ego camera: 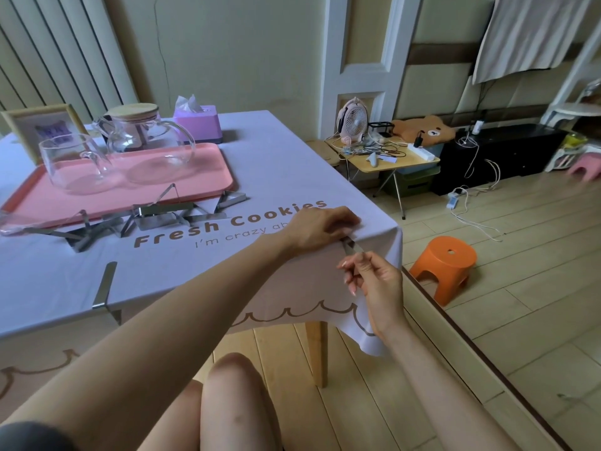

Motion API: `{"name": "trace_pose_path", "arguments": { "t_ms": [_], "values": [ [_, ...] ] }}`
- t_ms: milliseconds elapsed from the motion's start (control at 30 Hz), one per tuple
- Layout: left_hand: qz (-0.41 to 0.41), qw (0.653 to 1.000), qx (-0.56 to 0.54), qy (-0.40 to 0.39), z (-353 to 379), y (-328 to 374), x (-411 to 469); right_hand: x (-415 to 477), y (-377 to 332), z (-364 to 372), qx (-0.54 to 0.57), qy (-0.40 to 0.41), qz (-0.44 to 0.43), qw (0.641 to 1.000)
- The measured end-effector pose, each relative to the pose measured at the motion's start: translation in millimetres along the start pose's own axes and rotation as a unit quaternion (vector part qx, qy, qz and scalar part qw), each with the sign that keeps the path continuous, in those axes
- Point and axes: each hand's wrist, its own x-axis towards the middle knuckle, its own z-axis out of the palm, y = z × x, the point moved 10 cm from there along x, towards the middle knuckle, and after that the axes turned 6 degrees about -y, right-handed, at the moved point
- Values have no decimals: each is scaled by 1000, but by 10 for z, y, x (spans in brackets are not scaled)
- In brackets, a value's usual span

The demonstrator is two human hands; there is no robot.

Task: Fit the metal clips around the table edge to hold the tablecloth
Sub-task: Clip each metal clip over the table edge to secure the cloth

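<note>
A lilac tablecloth [266, 164] printed "Fresh Cookies" covers the table. My left hand [320, 227] lies on the cloth at the near edge, close to the right corner, its fingers curled over the top of a metal clip [350, 245]. My right hand [374, 281] is just below the edge and pinches the lower end of that clip. One fitted metal clip [104, 286] sits on the near edge further left. Several loose metal clips [143, 219] lie in a pile in front of the pink tray.
A pink tray [208, 170] holds a glass teapot [146, 138] and a glass jug [71, 164]. Behind stand a picture frame [39, 125] and a purple tissue box [198, 122]. An orange stool [444, 268] stands on the floor to the right, with my knees below the table.
</note>
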Motion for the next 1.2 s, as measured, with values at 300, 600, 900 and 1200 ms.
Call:
{"name": "trace_pose_path", "arguments": {
  "t_ms": [300,600,900,1200],
  "values": [
    [17,1000,-1,2,24,28,-33,-114,93,-228,71,140,14,988],
    [11,1000,-4,-5,35,8,-23,174,233,-93,59,3,155,986],
    [15,1000,-1,-11,38,-3,0,163,313,-67,71,-11,166,984],
    [12,1000,3,-26,48,7,-12,17,519,-144,91,42,248,964]
  ]
}}
